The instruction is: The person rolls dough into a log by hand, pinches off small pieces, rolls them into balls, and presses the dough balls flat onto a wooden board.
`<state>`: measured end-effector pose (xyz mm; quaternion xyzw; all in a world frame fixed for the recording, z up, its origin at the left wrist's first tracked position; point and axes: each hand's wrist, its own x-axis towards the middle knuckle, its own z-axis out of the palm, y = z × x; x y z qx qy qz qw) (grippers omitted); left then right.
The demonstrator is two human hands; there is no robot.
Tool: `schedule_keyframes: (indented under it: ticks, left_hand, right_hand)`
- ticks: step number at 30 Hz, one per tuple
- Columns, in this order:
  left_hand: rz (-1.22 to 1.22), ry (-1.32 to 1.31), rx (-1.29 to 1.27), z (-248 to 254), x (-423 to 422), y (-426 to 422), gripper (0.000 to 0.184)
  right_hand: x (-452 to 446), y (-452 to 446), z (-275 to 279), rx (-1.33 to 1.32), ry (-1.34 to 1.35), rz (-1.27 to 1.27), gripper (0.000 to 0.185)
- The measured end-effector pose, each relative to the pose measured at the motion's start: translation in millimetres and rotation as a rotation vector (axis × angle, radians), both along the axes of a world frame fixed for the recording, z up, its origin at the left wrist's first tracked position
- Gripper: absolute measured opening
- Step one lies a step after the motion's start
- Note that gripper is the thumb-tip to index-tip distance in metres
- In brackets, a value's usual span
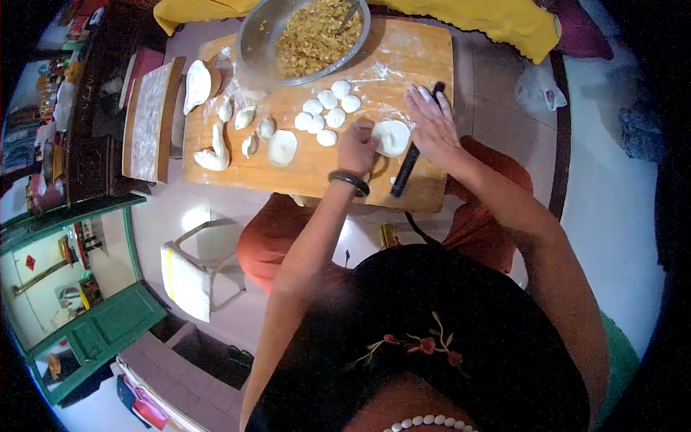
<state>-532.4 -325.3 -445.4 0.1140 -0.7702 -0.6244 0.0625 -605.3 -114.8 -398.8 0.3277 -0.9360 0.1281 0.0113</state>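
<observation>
A round dough wrapper [391, 138] lies on the wooden board [425, 57], its left edge pinched in the fingers of my left hand [358, 147]. My right hand [433, 126] lies spread over a dark rolling pin [405, 171], just right of the wrapper. Several small flattened dough pieces [335, 118] sit in a group beyond my left hand. Another rolled wrapper [282, 148] rests farther left, near several filled dumplings [245, 117] and a bent strip of dough [214, 155].
A metal bowl of chopped filling [252, 54] stands at the board's far edge. A small bowl with white flour [214, 78] is at the upper left. Beside the board is a floured wooden tray [151, 119]. A white-covered chair [186, 282] stands lower left.
</observation>
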Motion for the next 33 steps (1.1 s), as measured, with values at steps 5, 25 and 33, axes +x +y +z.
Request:
schedule_keyframes:
  ticks: [5,25,33]
  left_hand:
    - [-0.068,-0.290,-0.409,60,-25,18,0.037]
    - [0.116,-0.172,0.373,70,33,-26,0.009]
    - [0.372,-0.194,-0.414,36,81,-109,0.048]
  right_hand:
    - [-29,-75,7,-0.119,0.017,-0.038,0.063]
    - [5,-11,-2,0.014,0.115,-0.049,0.053]
    - [6,-8,-1,0.052,0.055,-0.056,0.057]
